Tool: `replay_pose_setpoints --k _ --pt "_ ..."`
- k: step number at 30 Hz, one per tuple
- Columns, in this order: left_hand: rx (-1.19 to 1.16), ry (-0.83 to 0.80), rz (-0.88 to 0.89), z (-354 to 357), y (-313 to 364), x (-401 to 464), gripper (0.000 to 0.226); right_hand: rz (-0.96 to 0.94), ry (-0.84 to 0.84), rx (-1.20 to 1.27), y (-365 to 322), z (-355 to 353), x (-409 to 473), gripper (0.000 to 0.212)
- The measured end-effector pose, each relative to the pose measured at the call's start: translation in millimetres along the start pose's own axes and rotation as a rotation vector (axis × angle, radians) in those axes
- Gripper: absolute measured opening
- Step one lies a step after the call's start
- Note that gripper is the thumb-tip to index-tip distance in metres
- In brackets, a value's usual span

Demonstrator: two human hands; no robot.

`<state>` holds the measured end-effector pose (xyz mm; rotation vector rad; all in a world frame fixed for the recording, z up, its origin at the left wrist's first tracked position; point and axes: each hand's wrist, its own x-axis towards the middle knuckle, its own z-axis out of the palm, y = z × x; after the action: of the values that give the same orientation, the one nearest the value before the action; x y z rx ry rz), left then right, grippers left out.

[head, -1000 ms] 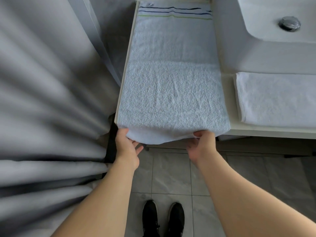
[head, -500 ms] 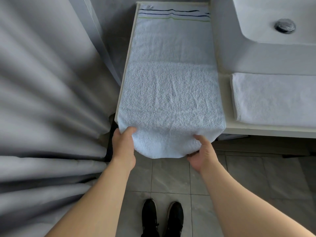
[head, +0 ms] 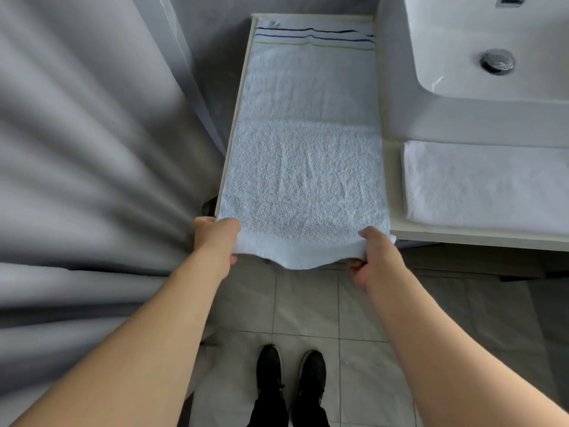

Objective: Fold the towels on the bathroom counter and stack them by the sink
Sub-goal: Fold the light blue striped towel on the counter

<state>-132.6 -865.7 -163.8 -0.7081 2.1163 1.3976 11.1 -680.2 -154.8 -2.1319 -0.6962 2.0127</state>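
Head view: a pale blue towel lies lengthwise on the narrow left stretch of the counter, its striped end at the far wall and its near end hanging just over the front edge. The left hand grips the near left corner, thumb on top and fingers curled beneath; the right hand pinches the near right corner the same way, so the hem sags between them. The near half looks thicker than the far half, which suggests one fold is already made, though the layers cannot be counted. The step in hand seems to be a further fold of this towel. The next move probably calls for lifting both corners evenly and carrying them toward the striped end, keeping the side edges in line so the layers land square, then smoothing. Two towels are in view: this one and a white towel, already folded, lying on the counter in front of the sink, just beside the blue one but apart from it. There is one sink with one drain, one grey curtain at the left, and two black shoes on the tiled floor.
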Motion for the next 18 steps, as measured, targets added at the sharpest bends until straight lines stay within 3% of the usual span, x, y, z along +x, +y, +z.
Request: replay_pose_setpoints --k 3,7,10,14,18 --pt "-0.117 -0.021 -0.002 -2.5 35.6 -1.2 0.040 -0.051 0.020 0.122 -26.5 15.7 -16.3 0.016" --pt "-0.277 -0.162 0.013 -5.2 76.4 -6.7 0.015 -0.233 0.012 0.281 -61.9 36.1 -26.0 0.045" --pt "-0.387 -0.228 0.049 -0.8 99.9 5.9 0.034 -0.372 -0.042 0.298 -84.5 57.5 -26.5 0.038" --pt "-0.098 -0.156 0.210 18.1 127.7 40.8 0.040 -0.418 -0.051 0.344 -121.0 97.9 -15.7 0.013" --pt "-0.004 -0.238 0.299 36.9 161.0 79.1 0.029 -0.574 -0.031 0.193 -149.2 140.0 8.9 0.035"
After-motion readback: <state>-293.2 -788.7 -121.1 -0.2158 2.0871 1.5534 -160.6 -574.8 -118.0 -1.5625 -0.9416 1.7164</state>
